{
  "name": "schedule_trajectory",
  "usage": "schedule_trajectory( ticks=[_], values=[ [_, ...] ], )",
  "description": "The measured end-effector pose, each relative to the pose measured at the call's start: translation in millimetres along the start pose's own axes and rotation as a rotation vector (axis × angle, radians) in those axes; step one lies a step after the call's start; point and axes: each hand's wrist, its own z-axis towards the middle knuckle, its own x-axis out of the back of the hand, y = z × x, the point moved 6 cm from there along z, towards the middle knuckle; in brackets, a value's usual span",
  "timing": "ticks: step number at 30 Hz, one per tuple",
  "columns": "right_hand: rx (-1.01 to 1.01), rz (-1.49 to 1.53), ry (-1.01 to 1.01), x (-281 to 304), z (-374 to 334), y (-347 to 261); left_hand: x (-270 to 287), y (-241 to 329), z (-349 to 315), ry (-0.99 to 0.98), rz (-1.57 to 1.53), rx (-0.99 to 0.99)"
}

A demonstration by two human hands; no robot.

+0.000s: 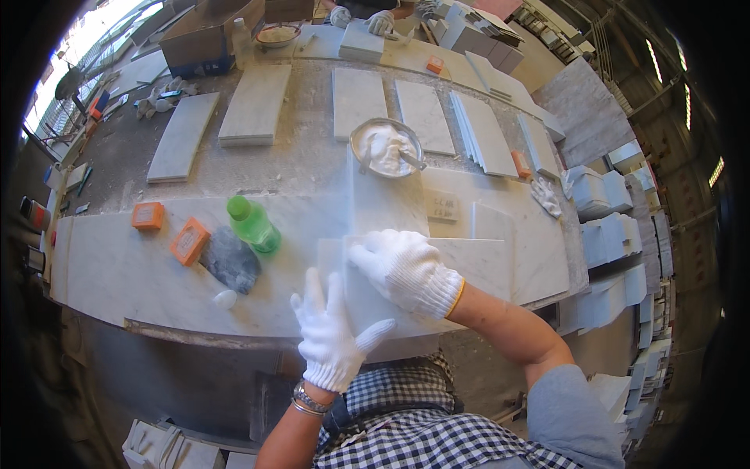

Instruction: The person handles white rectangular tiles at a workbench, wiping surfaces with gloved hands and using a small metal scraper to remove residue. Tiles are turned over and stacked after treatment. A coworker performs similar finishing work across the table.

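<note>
My left hand [332, 332], in a white knit glove, is open with fingers spread. Its fingertips rest by the left edge of a white marble tile [480, 262]. The gloved right hand [406, 270] bears down on the top of that tile near its far left corner, fingers curled and closed; whatever they may hold is hidden beneath. Beyond the hands stands a round metal bowl [356, 153] of white paste [379, 148] with a tool handle sticking out at its right. A green bottle [252, 223] lies tilted left of the hands.
Two orange blocks [188, 241] and a dark grey cloth [231, 259] lie to the left. Stacked marble tiles [255, 105] cover the far table. A loose white glove [545, 197] sits at the right. Across the table, another person's gloved hands [380, 23] rest near tiles.
</note>
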Motion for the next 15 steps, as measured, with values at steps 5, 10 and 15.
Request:
schedule_trajectory(
  ticks=[5, 10, 15],
  values=[
    [-0.072, 0.099, -0.285, -0.2, -27.6, -3.6, 1.8, 0.5, 4.5, 0.052, -0.008, -0.055],
    [-0.056, 0.132, -0.103, -14.7, -6.4, 2.7, -0.7, 1.4, 1.3, 0.014, 0.020, -0.031],
    [-0.043, 0.209, -0.202, -4.1, -51.5, 11.5, 2.1, 0.2, 2.8, 0.034, -0.006, -0.066]
  ],
)
